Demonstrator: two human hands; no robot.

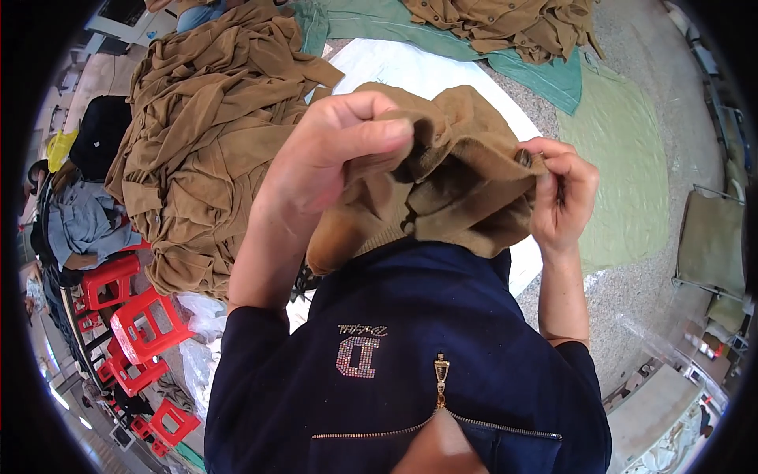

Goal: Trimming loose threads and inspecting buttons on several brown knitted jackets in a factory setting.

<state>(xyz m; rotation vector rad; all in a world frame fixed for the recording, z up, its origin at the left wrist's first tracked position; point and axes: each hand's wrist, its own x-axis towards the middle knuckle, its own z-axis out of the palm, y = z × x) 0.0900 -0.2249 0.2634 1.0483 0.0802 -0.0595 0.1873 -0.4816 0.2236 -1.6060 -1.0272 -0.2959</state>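
Brown knit garment [450, 170] in both hands' grip

A garment [442, 182] is held up at the centre of the view, between the left hand [332, 158] at 9 o'clock of it and the right hand [564, 193] at 3 o'clock. A heap of like garments [197, 142] lies on the floor at 10 o'clock, a second pile [513, 24] at 12 o'clock on spread sheets [624, 150]. Stacked stools [138, 324] stand at 8 o'clock, below the heap. A folded chair [711, 245] stands at 3 o'clock, near the rim.
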